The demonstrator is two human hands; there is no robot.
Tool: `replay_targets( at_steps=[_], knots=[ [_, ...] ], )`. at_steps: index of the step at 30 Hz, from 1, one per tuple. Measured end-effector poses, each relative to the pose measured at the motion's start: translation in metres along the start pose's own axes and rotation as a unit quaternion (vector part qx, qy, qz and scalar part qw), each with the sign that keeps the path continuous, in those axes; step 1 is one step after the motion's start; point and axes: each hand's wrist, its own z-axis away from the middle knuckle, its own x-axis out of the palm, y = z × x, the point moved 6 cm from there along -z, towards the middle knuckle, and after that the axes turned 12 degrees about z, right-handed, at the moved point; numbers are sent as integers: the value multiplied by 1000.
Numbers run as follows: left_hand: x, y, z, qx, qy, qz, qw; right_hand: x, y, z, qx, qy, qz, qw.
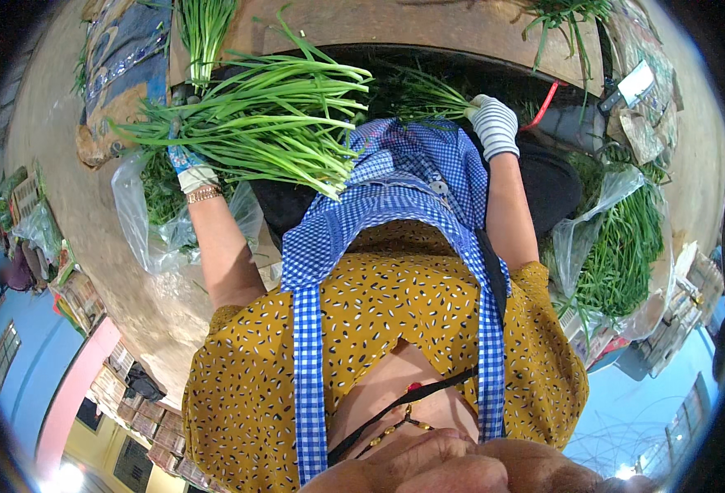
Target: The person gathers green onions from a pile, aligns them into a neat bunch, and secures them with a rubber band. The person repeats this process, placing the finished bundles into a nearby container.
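My left hand [188,160], in a glove with blue and white parts, is closed under and around a large bunch of chives [280,123]. The long green leaves fan out to the left, and their pale ends point right, over my lap. My right hand [494,123], in a white and grey striped glove, is closed on a smaller, thinner bunch of greens [432,97]. Its fingertips face away, partly hidden. Both hands are above the blue checked apron [453,152], just before the wooden table's edge.
A wooden table [362,23] spans the far side, with another chive bundle [204,37] at its left and greens [572,12] at its right. A knife [630,86] lies at the right, near a red strip [543,105]. Plastic bags [136,222] with greens [630,246] flank me.
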Motion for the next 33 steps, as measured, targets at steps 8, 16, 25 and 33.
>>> replay_targets(
  at_steps=[8,16,25,33],
  knots=[
    [-2,-6,-2,-17,-3,-60,998,12,-35,1,-39,-82,-618,781],
    [-10,-1,-1,-31,-51,-72,996,11,-7,16,-46,-95,-793,601],
    [-27,2,-3,9,-13,-114,993,-28,-35,25,-71,93,16,993],
    [-19,-1,-2,5,-56,-147,988,28,-218,44,-206,-372,-672,606]
  ],
)
